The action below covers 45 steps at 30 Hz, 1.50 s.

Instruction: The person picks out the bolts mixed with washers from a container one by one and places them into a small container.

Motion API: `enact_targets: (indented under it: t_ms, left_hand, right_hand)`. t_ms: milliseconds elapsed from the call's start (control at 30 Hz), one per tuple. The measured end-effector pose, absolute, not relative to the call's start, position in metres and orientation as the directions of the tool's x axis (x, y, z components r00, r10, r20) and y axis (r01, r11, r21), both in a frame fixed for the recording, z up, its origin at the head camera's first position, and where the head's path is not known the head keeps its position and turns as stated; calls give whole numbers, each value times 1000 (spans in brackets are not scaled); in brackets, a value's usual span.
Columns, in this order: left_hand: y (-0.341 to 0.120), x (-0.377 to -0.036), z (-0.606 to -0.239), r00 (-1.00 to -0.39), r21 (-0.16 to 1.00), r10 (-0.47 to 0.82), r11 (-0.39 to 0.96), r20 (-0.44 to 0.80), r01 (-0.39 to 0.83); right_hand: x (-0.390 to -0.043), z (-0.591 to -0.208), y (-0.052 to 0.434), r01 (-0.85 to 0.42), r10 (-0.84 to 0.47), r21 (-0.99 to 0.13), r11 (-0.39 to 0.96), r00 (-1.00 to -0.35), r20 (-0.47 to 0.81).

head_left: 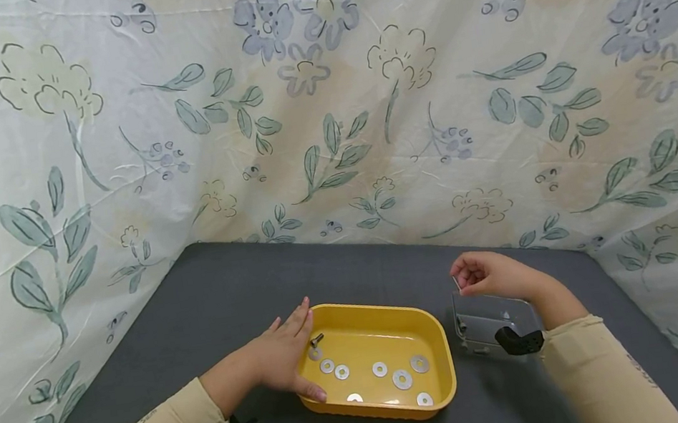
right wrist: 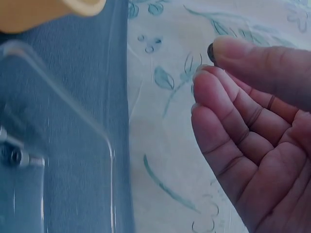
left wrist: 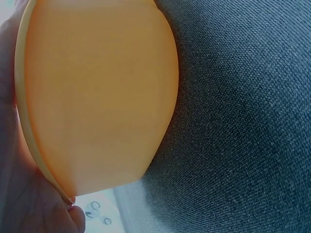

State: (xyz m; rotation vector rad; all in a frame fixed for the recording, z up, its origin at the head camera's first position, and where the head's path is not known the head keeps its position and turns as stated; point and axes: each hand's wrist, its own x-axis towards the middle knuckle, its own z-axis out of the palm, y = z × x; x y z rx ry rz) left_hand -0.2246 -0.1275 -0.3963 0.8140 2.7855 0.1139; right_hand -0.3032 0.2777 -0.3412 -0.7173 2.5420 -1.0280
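A yellow tray holds several flat metal washers and a dark-headed screw at its left end. My left hand rests on the tray's left rim with fingers spread, the thumb over the near side. The left wrist view shows the tray's outer wall beside that hand. Above a clear plastic box, my right hand pinches a small screw between thumb and index finger; most of it is hidden. Inside the box lie socket-head screws, partly cut off.
Dark grey cloth covers the table. Behind and around it hangs a floral curtain. The clear box stands just right of the tray, with a narrow gap between them. Black wrist straps sit below both sleeves.
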Motion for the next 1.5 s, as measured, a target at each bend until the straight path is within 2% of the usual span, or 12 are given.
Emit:
enact_targets:
  t_ms: [267,667,1500]
  left_hand:
    - [-127,-224,-396,-821,142,532,847,-207,513]
    - [-126,-225,-396,-815,146,540,841,-209,520]
    - [-127,-223,-395,-816,146,543,840,-200,523]
  right_hand:
    - [-300,-344,300,-277,-493,-720,636,-864,-103]
    - [-296,-353,324,-234,-467,-739,632,-876,-121]
    - [-297,-362,325,-199,-444,-750,631,-885,-138]
